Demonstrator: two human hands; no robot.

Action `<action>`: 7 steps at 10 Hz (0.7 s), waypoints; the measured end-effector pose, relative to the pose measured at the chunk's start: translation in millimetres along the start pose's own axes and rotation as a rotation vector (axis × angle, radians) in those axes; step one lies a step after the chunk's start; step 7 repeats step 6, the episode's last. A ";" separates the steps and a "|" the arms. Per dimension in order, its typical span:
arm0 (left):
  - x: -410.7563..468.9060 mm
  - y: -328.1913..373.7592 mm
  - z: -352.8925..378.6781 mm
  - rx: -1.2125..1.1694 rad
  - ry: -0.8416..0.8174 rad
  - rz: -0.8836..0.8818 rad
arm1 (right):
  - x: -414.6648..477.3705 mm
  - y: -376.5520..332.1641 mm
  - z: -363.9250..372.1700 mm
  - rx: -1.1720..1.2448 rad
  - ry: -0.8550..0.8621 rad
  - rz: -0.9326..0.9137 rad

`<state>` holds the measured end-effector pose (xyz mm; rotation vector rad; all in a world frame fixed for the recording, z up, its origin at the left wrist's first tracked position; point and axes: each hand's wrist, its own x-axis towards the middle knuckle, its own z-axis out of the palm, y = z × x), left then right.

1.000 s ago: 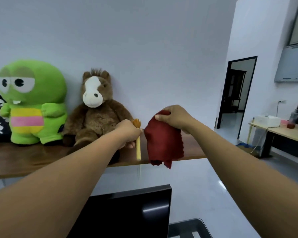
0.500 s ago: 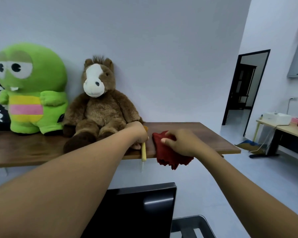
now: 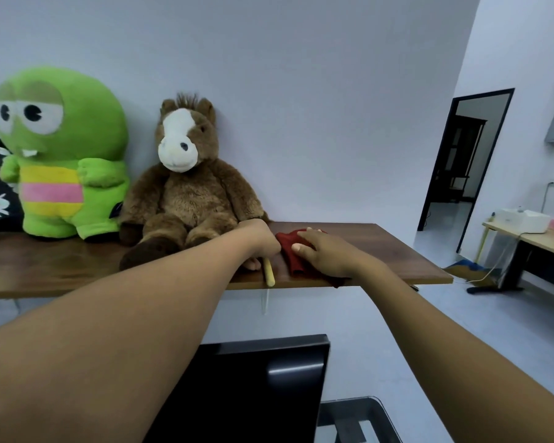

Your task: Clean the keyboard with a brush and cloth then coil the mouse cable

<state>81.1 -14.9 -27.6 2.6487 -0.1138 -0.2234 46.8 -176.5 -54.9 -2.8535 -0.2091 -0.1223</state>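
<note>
Both your hands are on the wooden shelf [image 3: 381, 251], one with the brush and one on the cloth.

Your left hand [image 3: 259, 239] is clenched around the brush [image 3: 268, 273] — only its pale handle shows, pointing toward you and reaching the near edge of the shelf. Your right hand [image 3: 325, 255] lies flat, fingers loose, on top of the red cloth [image 3: 293, 247], pressing it on the shelf just right of the brush; it is not gripping it. Very near on the left sits the brown plush horse [image 3: 186, 190], its foot beside your left wrist, and further left the green plush frog [image 3: 61, 151]. Below the shelf stands a black monitor [image 3: 253, 388] — its top edge is under your arms. Far right there is a doorway [image 3: 464, 161] and a desk [image 3: 531, 241].
</note>
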 end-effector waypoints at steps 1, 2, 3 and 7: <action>-1.3 0.1 -3.9 0.047 -0.116 -0.016 | -2.8 0.6 2.5 -0.037 -0.068 0.025; -5.1 1.2 -6.4 0.097 -0.176 -0.012 | -3.6 4.2 10.0 -0.104 -0.105 0.075; -5.4 -0.3 -6.3 0.098 -0.154 0.012 | -0.7 3.0 13.0 -0.158 -0.115 0.086; -2.7 -2.8 -1.3 0.036 -0.034 0.024 | -8.7 -4.6 10.4 -0.122 -0.068 0.120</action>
